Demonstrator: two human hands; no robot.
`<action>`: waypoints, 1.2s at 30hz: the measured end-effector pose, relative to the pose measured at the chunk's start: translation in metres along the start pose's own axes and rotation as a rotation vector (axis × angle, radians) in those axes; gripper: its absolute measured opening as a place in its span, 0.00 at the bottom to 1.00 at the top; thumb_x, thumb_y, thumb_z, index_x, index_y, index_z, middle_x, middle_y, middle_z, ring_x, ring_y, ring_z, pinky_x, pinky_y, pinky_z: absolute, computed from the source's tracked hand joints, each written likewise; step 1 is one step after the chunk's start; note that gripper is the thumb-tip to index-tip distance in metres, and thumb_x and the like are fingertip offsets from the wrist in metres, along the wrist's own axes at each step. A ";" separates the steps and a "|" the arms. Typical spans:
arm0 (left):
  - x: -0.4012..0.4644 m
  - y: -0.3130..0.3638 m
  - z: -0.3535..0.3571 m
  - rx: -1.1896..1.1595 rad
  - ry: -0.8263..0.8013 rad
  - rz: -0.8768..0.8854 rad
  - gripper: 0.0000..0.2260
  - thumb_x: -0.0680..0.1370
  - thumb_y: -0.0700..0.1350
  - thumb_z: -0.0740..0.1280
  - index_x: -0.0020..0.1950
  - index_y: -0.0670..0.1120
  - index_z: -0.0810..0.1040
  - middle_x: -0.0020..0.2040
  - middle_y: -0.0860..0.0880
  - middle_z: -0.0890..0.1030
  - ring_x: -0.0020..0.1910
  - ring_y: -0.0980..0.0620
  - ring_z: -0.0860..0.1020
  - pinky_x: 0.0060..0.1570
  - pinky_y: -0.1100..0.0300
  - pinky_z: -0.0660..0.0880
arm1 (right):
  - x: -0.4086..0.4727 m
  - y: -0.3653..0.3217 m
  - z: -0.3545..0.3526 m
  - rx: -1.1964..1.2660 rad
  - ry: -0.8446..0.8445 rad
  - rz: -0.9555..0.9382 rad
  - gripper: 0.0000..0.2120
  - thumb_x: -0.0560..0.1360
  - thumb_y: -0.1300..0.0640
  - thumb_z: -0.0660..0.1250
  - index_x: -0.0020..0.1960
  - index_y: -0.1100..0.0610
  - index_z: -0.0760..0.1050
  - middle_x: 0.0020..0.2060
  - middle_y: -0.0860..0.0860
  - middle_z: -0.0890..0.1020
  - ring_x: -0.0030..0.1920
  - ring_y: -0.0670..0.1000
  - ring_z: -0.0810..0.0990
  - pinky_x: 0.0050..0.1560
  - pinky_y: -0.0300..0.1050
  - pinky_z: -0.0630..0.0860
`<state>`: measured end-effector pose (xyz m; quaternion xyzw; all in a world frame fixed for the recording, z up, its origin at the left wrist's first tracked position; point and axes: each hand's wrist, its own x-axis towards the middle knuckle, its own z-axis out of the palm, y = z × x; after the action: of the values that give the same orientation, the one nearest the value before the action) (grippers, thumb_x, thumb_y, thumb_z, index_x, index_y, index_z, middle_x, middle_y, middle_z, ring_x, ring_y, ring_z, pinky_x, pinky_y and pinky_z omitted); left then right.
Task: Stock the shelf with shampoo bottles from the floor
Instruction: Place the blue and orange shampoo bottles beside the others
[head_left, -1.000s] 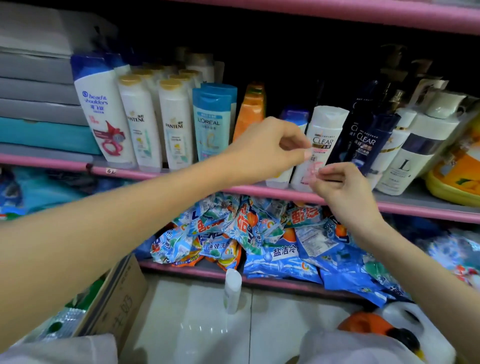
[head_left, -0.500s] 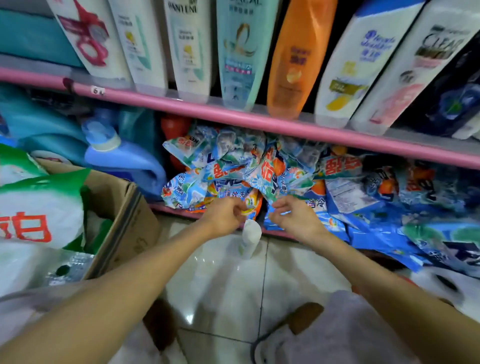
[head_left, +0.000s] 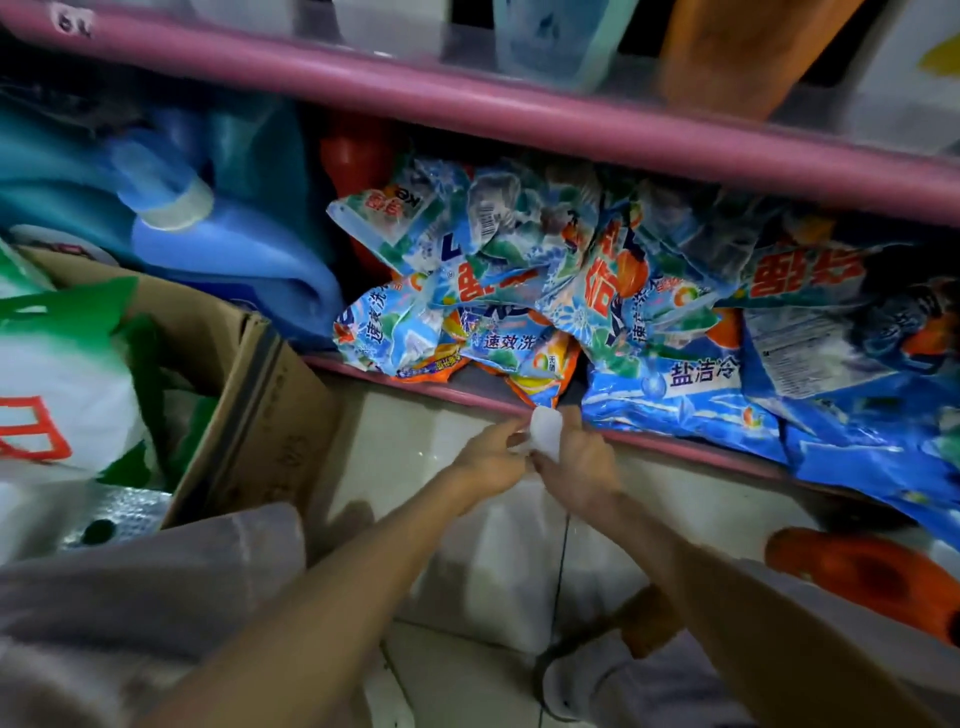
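Far left: a white sack (head_left: 57, 374) with green and red print sits in an open cardboard box (head_left: 270, 410) that stands on the tiled floor (head_left: 415, 447). Just behind the box, on the low shelf, a blue detergent jug (head_left: 234, 260) with a pale cap lies tilted; a red container (head_left: 356, 156) shows behind it, mostly hidden.

Centre: a heap of blue and orange detergent bags (head_left: 519, 291) fills the low shelf and hangs over its pink lower shelf edge (head_left: 467, 397). Directly below that edge, near the floor, both hands meet around a small white shampoo bottle (head_left: 545, 434). The left hand (head_left: 491, 462) comes in from the lower left with its fingers curled against the bottle's left side. The right hand (head_left: 579, 465) closes round the bottle from the right, thumb and fingers wrapped about its lower part. Only the bottle's upper part shows between the two hands; whether its base touches the floor cannot be told. The frame is motion-blurred, so finer finger positions are unclear.

Above: a pink upper shelf edge (head_left: 519, 111) runs across the frame, dropping to the right. On it stand the bottoms of a pale teal bottle (head_left: 561, 41) and, to its right, an orange bottle (head_left: 743, 52).

Right: more blue bags (head_left: 857, 426) spill past the lower edge. Lower right, an orange rounded object (head_left: 867, 577) rests on the floor.

Bottom of frame: the person's light clothing (head_left: 156, 597) and a shoe (head_left: 571, 680).
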<state>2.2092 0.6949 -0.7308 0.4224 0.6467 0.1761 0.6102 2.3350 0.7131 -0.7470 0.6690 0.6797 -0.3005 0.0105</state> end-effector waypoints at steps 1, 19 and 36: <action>-0.004 -0.001 -0.001 0.023 -0.013 0.002 0.26 0.75 0.35 0.63 0.71 0.51 0.68 0.67 0.50 0.74 0.64 0.53 0.72 0.63 0.56 0.71 | -0.004 0.002 -0.003 -0.025 -0.019 -0.016 0.27 0.75 0.54 0.67 0.69 0.60 0.60 0.60 0.61 0.76 0.59 0.62 0.76 0.52 0.49 0.72; -0.160 0.059 -0.001 0.348 0.441 0.491 0.20 0.61 0.56 0.71 0.48 0.54 0.67 0.46 0.54 0.79 0.45 0.51 0.78 0.42 0.52 0.77 | -0.176 -0.040 -0.193 0.934 0.184 -0.391 0.18 0.76 0.64 0.67 0.62 0.47 0.72 0.47 0.59 0.83 0.44 0.53 0.83 0.48 0.51 0.82; -0.232 0.136 0.010 0.445 0.543 0.678 0.20 0.61 0.54 0.71 0.45 0.55 0.65 0.42 0.54 0.76 0.38 0.52 0.76 0.32 0.54 0.75 | -0.241 -0.051 -0.260 0.770 0.508 -0.434 0.22 0.73 0.54 0.71 0.63 0.44 0.67 0.47 0.51 0.83 0.42 0.52 0.85 0.39 0.51 0.83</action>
<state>2.2403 0.5945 -0.4837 0.6681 0.6305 0.3262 0.2229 2.4145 0.6091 -0.4130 0.5197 0.6240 -0.3525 -0.4650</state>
